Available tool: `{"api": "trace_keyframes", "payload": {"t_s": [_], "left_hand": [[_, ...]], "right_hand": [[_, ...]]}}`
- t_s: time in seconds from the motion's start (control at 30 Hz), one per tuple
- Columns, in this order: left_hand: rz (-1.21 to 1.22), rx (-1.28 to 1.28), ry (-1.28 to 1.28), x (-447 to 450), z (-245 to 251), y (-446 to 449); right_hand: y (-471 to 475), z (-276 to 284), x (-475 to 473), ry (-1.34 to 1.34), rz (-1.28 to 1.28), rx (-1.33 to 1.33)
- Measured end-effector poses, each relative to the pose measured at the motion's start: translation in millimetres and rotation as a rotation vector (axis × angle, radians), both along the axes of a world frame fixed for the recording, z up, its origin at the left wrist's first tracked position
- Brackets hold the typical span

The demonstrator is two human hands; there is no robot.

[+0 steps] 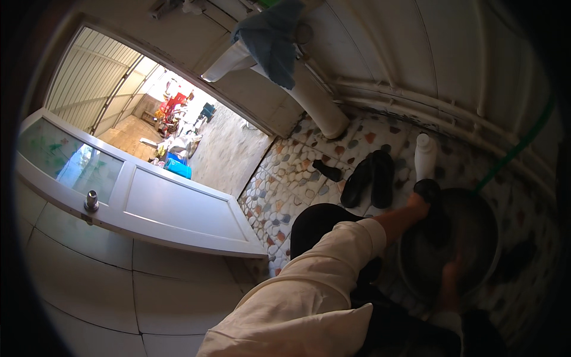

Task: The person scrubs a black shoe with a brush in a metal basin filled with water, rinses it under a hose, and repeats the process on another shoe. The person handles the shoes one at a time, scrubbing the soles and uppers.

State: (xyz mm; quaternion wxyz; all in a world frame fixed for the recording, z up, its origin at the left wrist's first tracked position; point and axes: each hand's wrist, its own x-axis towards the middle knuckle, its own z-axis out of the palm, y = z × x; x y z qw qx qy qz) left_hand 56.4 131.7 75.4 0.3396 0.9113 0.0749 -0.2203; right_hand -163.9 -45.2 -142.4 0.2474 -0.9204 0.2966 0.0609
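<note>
My left hand (418, 204), at the end of a beige sleeve, grips a dark shoe or slipper (427, 189) at the near-left rim of a round dark basin (494, 236). Most of the shoe hangs over the basin and blends into its shade. Inside the basin is my right hand (453, 267), blurred and dim; whether it holds anything is not visible. A white bottle (425, 158) stands upright just beyond the shoe. From the wall side a green hose (513, 154) runs down to the basin's rim.
Black slippers (370, 178) and a small dark object (327, 170) lie on the pebble-patterned floor (285, 192). Another dark item (515, 261) is right of the basin. A white door (178, 205) stands ajar at left. A thick pipe (319, 107) carries a blue cloth (272, 42).
</note>
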Motion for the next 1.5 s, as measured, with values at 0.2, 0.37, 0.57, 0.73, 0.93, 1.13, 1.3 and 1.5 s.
{"api": "trace_keyframes", "payload": {"t_s": [0.2,0.37,0.57,0.73,0.93,1.13,1.3,1.5], "left_hand": [[0.006,-0.029,-0.006,3,-16,2],[0.025,-0.007,0.003,5,-32,9],[-0.051,-0.049,0.047,8,-13,-7],[-0.104,-0.027,-0.175,1,-50,30],[-0.334,0.012,-0.089,18,-19,8],[-0.399,-0.095,0.08,23,-34,39],[0.0,-0.324,0.236,2,7,19],[-0.053,-0.354,0.417,3,7,-3]], "right_hand": [[43,120,58,-0.649,-0.077,0.679],[57,153,72,-0.378,0.071,0.695],[17,-38,6,-0.552,-0.028,0.461],[54,50,15,-0.217,-0.09,0.436],[77,135,62,-0.426,-0.118,0.516],[53,81,8,-0.128,-0.314,0.423],[44,60,-17,-0.043,-0.466,0.292],[44,-21,-31,-0.195,-0.699,0.32]]}}
